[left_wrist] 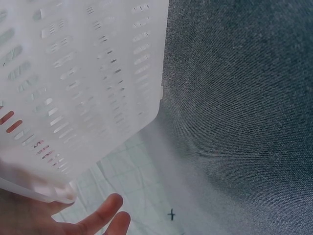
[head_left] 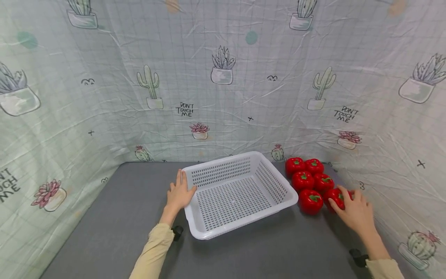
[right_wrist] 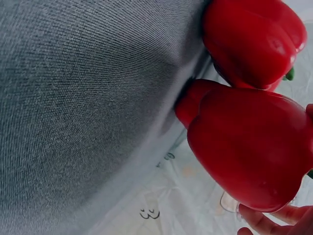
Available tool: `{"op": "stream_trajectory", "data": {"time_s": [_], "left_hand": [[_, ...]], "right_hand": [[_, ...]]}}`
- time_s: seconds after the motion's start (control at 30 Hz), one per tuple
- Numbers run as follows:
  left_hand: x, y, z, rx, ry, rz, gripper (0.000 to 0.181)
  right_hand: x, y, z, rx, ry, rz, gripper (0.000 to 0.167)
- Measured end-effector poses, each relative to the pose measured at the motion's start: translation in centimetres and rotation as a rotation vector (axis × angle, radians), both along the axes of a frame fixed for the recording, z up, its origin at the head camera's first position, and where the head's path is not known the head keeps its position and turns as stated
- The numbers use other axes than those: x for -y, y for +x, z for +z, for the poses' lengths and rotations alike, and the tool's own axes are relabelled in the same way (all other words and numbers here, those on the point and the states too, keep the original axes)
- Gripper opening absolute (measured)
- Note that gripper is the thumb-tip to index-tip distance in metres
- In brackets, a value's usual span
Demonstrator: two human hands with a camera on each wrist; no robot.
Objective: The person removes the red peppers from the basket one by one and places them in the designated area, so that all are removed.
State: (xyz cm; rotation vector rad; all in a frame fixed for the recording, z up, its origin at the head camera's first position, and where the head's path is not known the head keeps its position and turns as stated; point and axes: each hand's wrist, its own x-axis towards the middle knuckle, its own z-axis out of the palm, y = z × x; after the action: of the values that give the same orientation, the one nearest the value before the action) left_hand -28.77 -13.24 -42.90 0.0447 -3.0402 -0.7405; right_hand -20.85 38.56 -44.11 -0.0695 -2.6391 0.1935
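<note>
A white slotted plastic basket point(head_left: 240, 221) stands at the middle of the grey table. My left hand point(head_left: 179, 195) rests on its left rim, fingers mostly straight and thumb over the inner side. In the left wrist view, two fingertips point(left_wrist: 108, 209) extend past the basket wall point(left_wrist: 83, 83) without curling round it. To the right of the basket sit several glossy red bell peppers point(head_left: 302, 180) with green stems. My right hand point(head_left: 359, 213) holds the nearest right bell pepper point(right_wrist: 249, 147), thumb on one side and fingers on the other. Another bell pepper point(right_wrist: 252, 41) touches it.
The grey table point(head_left: 115, 232) reaches back to a cloth curtain point(head_left: 244, 116) printed with potted cacti, which also hangs along both sides. The peppers stand close together between the basket and the right-hand curtain.
</note>
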Motion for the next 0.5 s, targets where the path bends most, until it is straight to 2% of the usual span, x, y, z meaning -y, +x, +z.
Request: {"op": "stream_trajectory", "data": {"time_s": [0.17,0.5], "left_hand": [[-0.03,-0.03,-0.23,-0.004,0.002,-0.003,0.076],[0.03,0.12,-0.07,-0.017,0.006,0.004,0.076]], "right_hand": [[-0.18,-0.34,-0.32,0.086,-0.015,-0.014,0.056],[-0.31,-0.67,-0.77,0.123,-0.011,0.022,0.065]]}}
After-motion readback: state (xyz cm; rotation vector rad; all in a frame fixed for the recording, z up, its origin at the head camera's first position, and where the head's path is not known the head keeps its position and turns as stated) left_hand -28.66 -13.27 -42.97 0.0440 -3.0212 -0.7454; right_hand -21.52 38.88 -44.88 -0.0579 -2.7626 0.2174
